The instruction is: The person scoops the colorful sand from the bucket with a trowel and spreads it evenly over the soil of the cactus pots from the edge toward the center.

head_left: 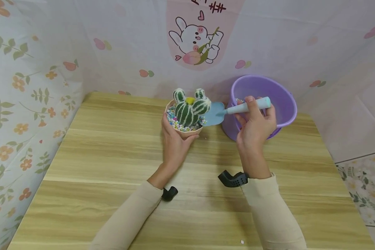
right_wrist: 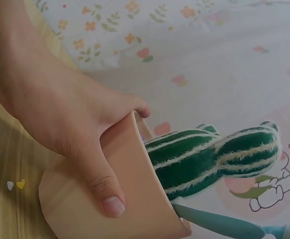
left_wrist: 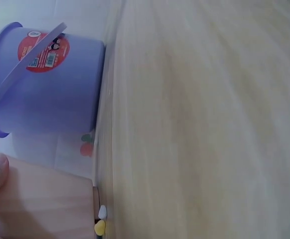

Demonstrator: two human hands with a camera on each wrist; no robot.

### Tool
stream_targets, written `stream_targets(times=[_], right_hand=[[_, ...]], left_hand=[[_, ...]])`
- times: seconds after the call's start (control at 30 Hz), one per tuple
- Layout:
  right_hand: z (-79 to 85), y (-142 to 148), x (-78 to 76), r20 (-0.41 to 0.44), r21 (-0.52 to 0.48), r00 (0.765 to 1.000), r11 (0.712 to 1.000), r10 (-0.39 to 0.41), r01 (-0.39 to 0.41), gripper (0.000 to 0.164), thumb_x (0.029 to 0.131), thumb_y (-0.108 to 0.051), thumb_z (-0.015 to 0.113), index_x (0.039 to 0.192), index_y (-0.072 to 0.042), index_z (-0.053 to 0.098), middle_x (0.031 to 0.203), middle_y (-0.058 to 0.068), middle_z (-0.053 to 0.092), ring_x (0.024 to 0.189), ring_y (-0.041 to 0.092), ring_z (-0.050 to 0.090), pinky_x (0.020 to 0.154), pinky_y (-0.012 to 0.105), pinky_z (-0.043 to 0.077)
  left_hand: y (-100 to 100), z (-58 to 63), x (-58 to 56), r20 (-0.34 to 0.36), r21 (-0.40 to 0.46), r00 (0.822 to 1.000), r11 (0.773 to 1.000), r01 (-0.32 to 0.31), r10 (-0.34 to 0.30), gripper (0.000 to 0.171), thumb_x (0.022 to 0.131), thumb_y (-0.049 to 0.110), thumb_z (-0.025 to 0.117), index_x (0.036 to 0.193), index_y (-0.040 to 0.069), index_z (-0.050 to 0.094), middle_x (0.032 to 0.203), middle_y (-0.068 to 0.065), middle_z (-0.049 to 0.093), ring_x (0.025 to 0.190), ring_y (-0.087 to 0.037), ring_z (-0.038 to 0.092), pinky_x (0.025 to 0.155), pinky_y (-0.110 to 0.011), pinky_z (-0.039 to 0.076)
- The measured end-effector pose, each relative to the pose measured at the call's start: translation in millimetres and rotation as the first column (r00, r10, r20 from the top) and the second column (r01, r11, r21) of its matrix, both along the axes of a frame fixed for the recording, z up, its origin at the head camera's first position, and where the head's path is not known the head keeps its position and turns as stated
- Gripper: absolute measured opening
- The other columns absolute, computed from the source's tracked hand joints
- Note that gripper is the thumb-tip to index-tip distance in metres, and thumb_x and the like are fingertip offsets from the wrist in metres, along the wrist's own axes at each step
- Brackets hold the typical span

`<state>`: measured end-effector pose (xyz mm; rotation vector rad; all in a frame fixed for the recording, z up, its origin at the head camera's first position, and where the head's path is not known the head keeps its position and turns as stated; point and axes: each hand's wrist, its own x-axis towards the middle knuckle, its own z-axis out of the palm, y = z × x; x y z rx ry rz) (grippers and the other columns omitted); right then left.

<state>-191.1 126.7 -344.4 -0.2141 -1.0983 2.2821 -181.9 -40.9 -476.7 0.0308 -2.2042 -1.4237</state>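
A peach-coloured flowerpot (head_left: 190, 134) holds a green, white-striped toy cactus (head_left: 187, 113) with a yellow top. Colourful small pebbles (head_left: 172, 117) surround the cactus. My left hand (head_left: 174, 144) grips the pot from its near left side, thumb across the wall in the right wrist view. With its fingers round the pale blue handle, my right hand (head_left: 257, 126) holds a small trowel (head_left: 215, 116) over the bucket's near left side. The trowel's blade reaches the pot's right rim, at the base of the cactus.
A purple bucket (head_left: 289, 107) stands at the back right of the wooden table (head_left: 112, 149), its handle hanging down. Stray pebbles (right_wrist: 20, 184) lie on the tabletop near the pot. Behind rises a cloth backdrop (head_left: 128, 41) with a rabbit print.
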Motion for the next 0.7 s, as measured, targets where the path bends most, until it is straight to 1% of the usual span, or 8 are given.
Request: stream_targets(times=[0.17,0.23,0.37,0.57,0.7], right_hand=[[2.8,-1,0.4,-0.011,-0.001,1.000,1.000,0.000,0.000,0.034,0.072,-0.004,0.085,0.093,0.000,0.058,0.086,0.016,0.065,0.070,0.032,0.070,0.051,0.035,0.056],[4.3,-1,0.2,-0.015,-0.005,1.000,1.000,0.001,-0.001,0.035,0.072,-0.003,0.085,0.094,0.000,0.058,0.087,0.017,0.065,0.070,0.033,0.070,0.054,0.037,0.057],[6.7,-2,-0.7,-0.031,0.010,1.000,1.000,-0.001,0.001,0.035,0.072,-0.002,0.084,0.096,0.001,0.059,0.088,0.018,0.064,0.071,0.034,0.069,0.057,0.040,0.058],[9.8,-5,-0.4,-0.035,0.065,0.999,0.998,-0.012,0.014,0.031,0.075,0.000,0.082,0.098,0.000,0.062,0.089,0.017,0.065,0.074,0.034,0.069,0.062,0.041,0.059],[10.4,-6,0.8,-0.042,0.089,0.999,0.996,0.000,0.004,0.030,0.076,0.000,0.081,0.099,0.000,0.063,0.088,0.017,0.065,0.075,0.033,0.069,0.061,0.039,0.059]], left_hand=[[3,-0.4,-0.3,-0.019,-0.002,1.000,1.000,-0.002,0.002,0.124,0.068,0.037,0.088,0.155,0.005,0.004,0.157,-0.018,0.018,0.141,-0.028,0.029,0.111,-0.042,0.034],[3,0.4,0.1,-0.019,0.000,1.000,1.000,-0.001,0.001,0.123,0.069,0.034,0.088,0.154,0.003,0.005,0.157,-0.020,0.018,0.141,-0.029,0.028,0.111,-0.043,0.034],[4,1.9,1.3,-0.003,0.005,1.000,1.000,0.005,-0.005,0.122,0.069,0.029,0.089,0.154,0.003,0.005,0.157,-0.020,0.017,0.141,-0.029,0.029,0.110,-0.043,0.035],[1,1.7,3.2,0.010,-0.007,1.000,1.000,0.010,-0.010,0.123,0.070,0.031,0.089,0.155,0.008,0.004,0.157,-0.018,0.018,0.141,-0.030,0.029,0.111,-0.044,0.034],[-5,1.1,1.6,0.037,0.003,0.998,0.999,0.040,-0.040,0.129,0.066,0.035,0.091,0.157,0.016,0.000,0.159,-0.015,0.015,0.143,-0.030,0.025,0.113,-0.046,0.031]])
